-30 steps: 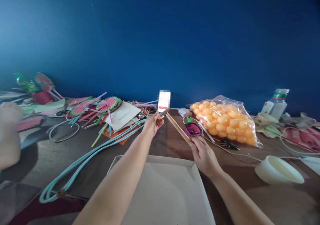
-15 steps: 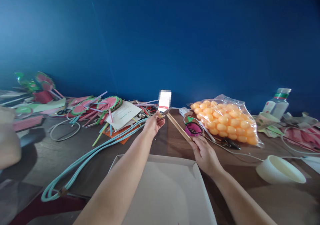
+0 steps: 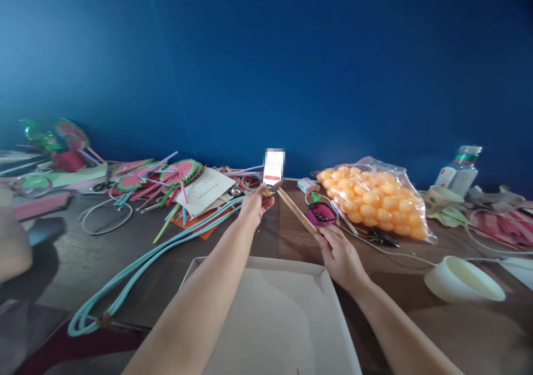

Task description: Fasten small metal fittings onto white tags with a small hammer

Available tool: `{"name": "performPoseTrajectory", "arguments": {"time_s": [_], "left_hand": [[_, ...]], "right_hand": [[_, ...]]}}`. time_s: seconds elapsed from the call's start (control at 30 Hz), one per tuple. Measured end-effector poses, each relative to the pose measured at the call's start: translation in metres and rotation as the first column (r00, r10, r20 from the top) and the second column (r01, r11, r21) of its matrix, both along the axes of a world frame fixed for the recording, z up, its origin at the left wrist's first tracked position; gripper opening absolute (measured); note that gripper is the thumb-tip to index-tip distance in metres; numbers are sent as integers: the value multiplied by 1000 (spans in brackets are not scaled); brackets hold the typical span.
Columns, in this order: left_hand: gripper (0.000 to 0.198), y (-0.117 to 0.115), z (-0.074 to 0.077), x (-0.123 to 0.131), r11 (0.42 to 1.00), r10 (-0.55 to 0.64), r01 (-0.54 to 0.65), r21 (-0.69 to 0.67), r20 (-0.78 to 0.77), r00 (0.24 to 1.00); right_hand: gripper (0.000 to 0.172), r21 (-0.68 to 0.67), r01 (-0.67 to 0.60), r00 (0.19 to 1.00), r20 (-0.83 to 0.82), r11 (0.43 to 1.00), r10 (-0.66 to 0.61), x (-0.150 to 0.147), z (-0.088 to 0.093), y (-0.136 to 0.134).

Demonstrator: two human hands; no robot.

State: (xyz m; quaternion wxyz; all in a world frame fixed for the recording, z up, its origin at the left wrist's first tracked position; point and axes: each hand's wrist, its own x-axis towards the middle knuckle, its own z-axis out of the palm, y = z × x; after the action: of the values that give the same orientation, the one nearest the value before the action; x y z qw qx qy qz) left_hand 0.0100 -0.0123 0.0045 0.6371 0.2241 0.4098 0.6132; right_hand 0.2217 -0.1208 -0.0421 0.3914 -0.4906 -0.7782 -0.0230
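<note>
My right hand (image 3: 343, 255) is closed around the near end of a long, flat wooden stick (image 3: 297, 211), which slants up and left to my left hand. A small dark piece shows at the stick's far end; its kind is unclear. My left hand (image 3: 253, 205) is closed, fingertips at that end, with a small tan bit showing among the fingers. Just beyond the fingertips stands a phone with a lit white screen (image 3: 273, 168), partly blurred out. Beside my right hand sits a small purple pouch (image 3: 321, 214) holding small dark bits.
A shallow pale box (image 3: 266, 319) lies beneath my forearms. Bundled light-blue tubing (image 3: 137, 266) and watermelon-patterned paper fans (image 3: 183, 172) are left. At right are a clear bag of orange balls (image 3: 377, 194), a cream bowl (image 3: 464, 280) and a bottle (image 3: 460, 169). Another person's arm (image 3: 14, 247) shows far left.
The whole view shifts very slightly. Both hands keep their hold and place, and the stick stays at the same slant.
</note>
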Motion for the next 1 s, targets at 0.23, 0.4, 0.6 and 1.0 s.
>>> {"name": "performPoseTrajectory", "arguments": {"time_s": [0.23, 0.4, 0.6, 1.0], "left_hand": [[21, -1, 0, 0, 1000, 7, -7, 16, -15, 1000], [16, 0, 1, 1, 1000, 23, -23, 7, -30, 999], [21, 0, 1, 0, 1000, 19, -18, 24, -44, 999], [21, 0, 1, 0, 997, 45, -43, 68, -30, 999]], "right_hand": [[18, 25, 3, 999, -47, 1000, -2, 1, 1, 0], [21, -3, -7, 1000, -2, 1000, 7, -1, 2, -1], [19, 28, 11, 998, -61, 1000, -10, 0, 1, -1], [20, 24, -3, 998, -63, 1000, 5, -2, 2, -1]]}}
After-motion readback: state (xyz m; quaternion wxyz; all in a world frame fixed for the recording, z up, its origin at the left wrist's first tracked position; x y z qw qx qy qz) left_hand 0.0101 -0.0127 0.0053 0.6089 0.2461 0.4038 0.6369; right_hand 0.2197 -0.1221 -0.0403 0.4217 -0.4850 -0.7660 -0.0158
